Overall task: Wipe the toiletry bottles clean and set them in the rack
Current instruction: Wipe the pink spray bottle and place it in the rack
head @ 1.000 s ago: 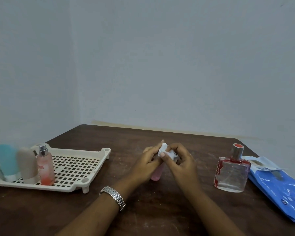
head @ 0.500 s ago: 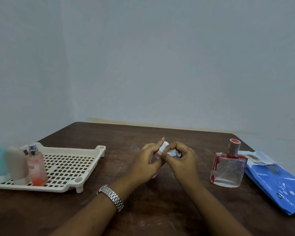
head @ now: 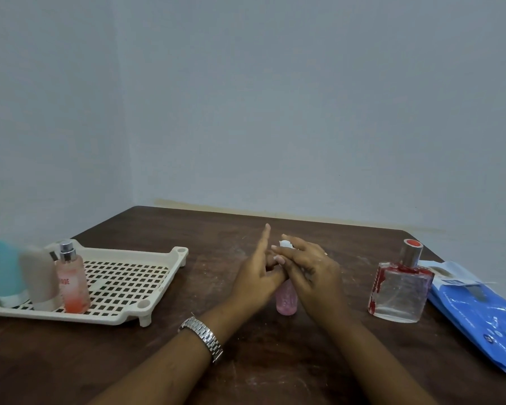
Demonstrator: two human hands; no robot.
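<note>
A small pink bottle [head: 287,301] stands on the brown table [head: 275,361] at the centre, its upper part hidden by both hands. My left hand [head: 256,283] grips it from the left with the lower fingers, the index finger pointing straight up. From the right, my right hand [head: 311,273] covers the bottle's top and holds a white wipe [head: 285,244] against it. The cream slotted rack [head: 123,276] at the left holds a teal bottle [head: 2,270], a beige bottle [head: 40,277] and a pink spray bottle [head: 72,283], all upright at its left end.
A square clear glass perfume bottle [head: 399,290] with red marks and a silver cap stands to the right of my hands. Beyond it, a blue pack of wipes [head: 479,311] lies at the table's right edge. A plain wall closes the far side.
My left index finger has straightened and now points up. My right hand has slid over the bottle top, covering most of the wipe. The pink bottle's base shows again.
</note>
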